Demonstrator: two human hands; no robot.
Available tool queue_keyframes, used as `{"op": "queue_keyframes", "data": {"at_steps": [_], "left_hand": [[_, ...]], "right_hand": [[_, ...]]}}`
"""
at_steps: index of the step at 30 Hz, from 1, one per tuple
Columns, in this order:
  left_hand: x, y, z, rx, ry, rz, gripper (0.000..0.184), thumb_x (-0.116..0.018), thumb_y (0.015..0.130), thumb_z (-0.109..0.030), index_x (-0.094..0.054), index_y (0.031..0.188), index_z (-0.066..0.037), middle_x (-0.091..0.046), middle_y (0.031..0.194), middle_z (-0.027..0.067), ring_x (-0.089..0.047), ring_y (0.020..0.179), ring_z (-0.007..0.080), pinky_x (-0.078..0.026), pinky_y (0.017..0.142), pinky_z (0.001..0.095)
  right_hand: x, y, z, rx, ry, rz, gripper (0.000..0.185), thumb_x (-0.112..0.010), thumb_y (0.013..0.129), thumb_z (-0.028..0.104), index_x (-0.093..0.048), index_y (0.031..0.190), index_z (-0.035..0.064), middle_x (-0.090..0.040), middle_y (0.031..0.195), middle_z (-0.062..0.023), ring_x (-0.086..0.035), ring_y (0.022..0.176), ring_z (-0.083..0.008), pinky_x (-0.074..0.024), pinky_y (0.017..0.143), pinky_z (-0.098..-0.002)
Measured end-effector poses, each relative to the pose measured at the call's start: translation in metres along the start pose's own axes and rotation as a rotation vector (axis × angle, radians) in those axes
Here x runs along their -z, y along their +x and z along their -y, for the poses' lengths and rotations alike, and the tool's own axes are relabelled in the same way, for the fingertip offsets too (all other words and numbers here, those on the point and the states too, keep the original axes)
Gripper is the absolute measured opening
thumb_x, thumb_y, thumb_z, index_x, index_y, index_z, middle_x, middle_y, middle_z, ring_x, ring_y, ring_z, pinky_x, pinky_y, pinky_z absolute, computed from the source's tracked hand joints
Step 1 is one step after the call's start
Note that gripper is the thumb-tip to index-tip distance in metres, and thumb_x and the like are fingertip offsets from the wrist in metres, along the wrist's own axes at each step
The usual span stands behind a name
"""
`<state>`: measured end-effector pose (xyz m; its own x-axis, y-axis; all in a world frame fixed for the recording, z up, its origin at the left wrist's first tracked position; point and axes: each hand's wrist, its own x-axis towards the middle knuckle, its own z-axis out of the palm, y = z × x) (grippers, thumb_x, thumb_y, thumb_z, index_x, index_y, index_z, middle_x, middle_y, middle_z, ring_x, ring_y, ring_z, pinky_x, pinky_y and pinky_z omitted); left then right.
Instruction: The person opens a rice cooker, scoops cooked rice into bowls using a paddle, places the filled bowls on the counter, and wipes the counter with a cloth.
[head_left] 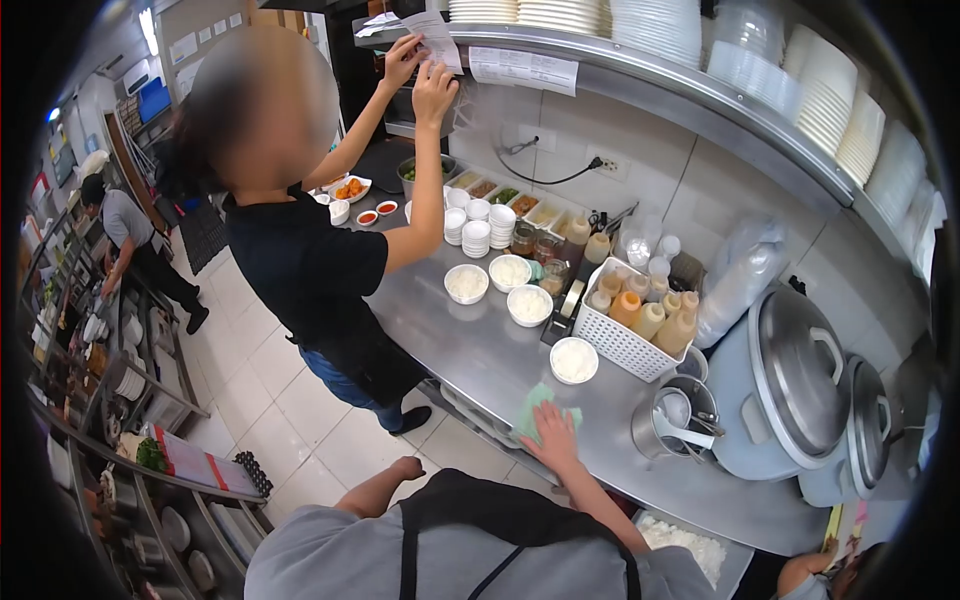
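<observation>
My right hand (553,437) presses a light green cloth (536,404) against the steel counter (455,345), near its front edge. Just beyond the cloth stands a white bowl of rice (574,360), apart from my fingers. Farther along the counter, more rice bowls (529,305) stand together. Low over the floor beside my body, my left hand (407,468) hangs with its fingers curled in, and nothing shows in it.
A white basket of sauce bottles (632,325), a metal pot with utensils (670,420) and large lidded cookers (790,390) line the right. At left, a co-worker (315,250) reaches up to paper slips (432,42). Stacked containers (655,35) fill the overhead shelf.
</observation>
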<state>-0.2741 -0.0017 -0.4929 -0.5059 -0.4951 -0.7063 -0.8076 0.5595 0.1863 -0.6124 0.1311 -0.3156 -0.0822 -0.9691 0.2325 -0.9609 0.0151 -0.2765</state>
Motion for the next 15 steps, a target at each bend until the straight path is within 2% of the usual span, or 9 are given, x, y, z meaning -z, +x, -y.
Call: {"op": "queue_keyframes", "data": {"at_steps": [2,5,13,15], "left_hand": [[0.019,-0.003,-0.020,0.024,-0.175,-0.025,0.039,-0.051,0.075,-0.039,-0.061,0.093,-0.007,-0.057,0.101,0.0135,-0.053,0.095,0.0298,-0.043,0.081,0.0384],[0.029,0.006,-0.036,-0.037,-0.149,-0.032,0.038,-0.052,0.074,-0.039,-0.060,0.095,-0.008,-0.057,0.102,0.0126,-0.053,0.097,0.0293,-0.042,0.082,0.0384],[0.020,0.022,-0.034,-0.083,-0.099,-0.032,0.041,-0.053,0.073,-0.040,-0.060,0.095,-0.006,-0.057,0.102,0.0137,-0.053,0.096,0.0297,-0.042,0.082,0.0382],[0.007,0.033,-0.021,-0.129,0.057,0.013,0.041,-0.052,0.073,-0.040,-0.061,0.092,-0.005,-0.058,0.100,0.0147,-0.054,0.095,0.0303,-0.043,0.082,0.0380]], "right_hand": [[0.010,-0.023,-0.012,-0.145,-0.034,-0.022,0.065,-0.050,0.075,0.047,-0.038,0.122,0.0038,-0.034,0.129,-0.0148,-0.029,0.121,-0.0299,-0.0160,0.100,-0.0474],[0.020,-0.047,-0.025,-0.244,-0.045,-0.045,0.065,-0.051,0.074,0.046,-0.037,0.122,0.0038,-0.033,0.129,-0.0149,-0.028,0.121,-0.0299,-0.0137,0.100,-0.0468],[0.018,-0.053,-0.027,-0.256,-0.073,-0.119,0.062,-0.052,0.074,0.043,-0.040,0.121,0.0035,-0.035,0.128,-0.0154,-0.030,0.120,-0.0304,-0.0154,0.100,-0.0466],[0.019,-0.053,-0.027,-0.249,-0.080,-0.131,0.062,-0.052,0.074,0.043,-0.040,0.120,0.0034,-0.036,0.127,-0.0154,-0.031,0.119,-0.0305,-0.0158,0.100,-0.0465]]}}
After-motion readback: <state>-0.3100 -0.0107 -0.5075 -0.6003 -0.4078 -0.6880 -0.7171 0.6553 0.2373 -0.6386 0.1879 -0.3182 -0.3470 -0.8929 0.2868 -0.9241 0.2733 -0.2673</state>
